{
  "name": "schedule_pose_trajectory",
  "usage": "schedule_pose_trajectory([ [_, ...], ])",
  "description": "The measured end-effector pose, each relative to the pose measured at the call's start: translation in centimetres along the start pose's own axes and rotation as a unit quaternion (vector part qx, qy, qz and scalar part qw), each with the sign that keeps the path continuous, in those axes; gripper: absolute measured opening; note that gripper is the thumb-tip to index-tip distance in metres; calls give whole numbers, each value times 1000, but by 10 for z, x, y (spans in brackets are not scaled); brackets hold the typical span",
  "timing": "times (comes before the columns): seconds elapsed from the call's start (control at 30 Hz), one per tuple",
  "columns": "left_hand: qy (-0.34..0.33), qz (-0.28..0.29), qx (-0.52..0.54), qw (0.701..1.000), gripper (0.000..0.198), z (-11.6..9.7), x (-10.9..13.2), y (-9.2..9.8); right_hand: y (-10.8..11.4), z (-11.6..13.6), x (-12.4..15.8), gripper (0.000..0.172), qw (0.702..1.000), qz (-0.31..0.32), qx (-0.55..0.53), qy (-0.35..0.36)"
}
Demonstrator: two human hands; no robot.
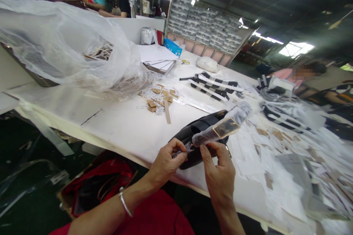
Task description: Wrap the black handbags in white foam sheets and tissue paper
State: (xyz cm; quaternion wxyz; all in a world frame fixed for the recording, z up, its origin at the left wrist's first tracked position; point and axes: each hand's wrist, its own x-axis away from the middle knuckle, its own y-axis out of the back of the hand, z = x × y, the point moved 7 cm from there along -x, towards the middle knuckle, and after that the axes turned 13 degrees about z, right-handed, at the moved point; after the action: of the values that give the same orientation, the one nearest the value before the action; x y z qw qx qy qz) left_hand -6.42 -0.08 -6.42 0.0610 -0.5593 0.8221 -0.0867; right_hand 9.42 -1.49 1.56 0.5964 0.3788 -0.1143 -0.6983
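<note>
A black bag (pixel 190 128) lies at the table's near edge, with a plastic-wrapped handle or strap (pixel 206 136) that carries a gold-edged rectangular piece across its top. My left hand (pixel 169 158) is closed, thumb and fingertips pinching a bit of clear plastic wrap (pixel 189 147) at the wrapped part's lower end. Close beside it, my right hand (pixel 219 169) has its thumb against the wrapped part and its fingers curled at the bag's edge. What lies under the right fingers is partly hidden.
Small brown tags (pixel 157 99) lie beyond the bag. A big clear plastic sack (pixel 68 44) fills the left. Black-and-white straps (pixel 212 84), a paper stack (pixel 157 57) and plastic scraps (pixel 253 165) cover other parts of the table (pixel 110 125). A person (pixel 289 75) sits at right; others are behind.
</note>
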Motion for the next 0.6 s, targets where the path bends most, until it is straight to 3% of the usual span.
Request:
schedule_pose_trajectory([
  [0.13,-5,-9,-15,1000,14,-3,1,0,10,1,29,13,995,-79,-5,52],
  [0.17,-8,-14,-16,1000,15,-4,1,0,7,-2,33,12,997,-61,-13,39],
  [0.23,-15,-29,-21,999,17,-5,2,0,-11,-13,38,17,998,35,-46,-35],
  [0.3,-20,-45,-36,998,18,-5,3,1,-33,-25,42,28,977,139,-102,-129],
  [0.37,-22,-54,-56,997,18,-5,4,1,-47,-33,43,39,952,172,-161,-195],
  [0.47,-25,-54,-84,995,18,-5,4,1,-51,-37,39,46,937,132,-214,-242],
  [0.6,-29,-56,-98,993,17,-5,6,-1,-51,-33,30,43,932,92,-252,-244],
])
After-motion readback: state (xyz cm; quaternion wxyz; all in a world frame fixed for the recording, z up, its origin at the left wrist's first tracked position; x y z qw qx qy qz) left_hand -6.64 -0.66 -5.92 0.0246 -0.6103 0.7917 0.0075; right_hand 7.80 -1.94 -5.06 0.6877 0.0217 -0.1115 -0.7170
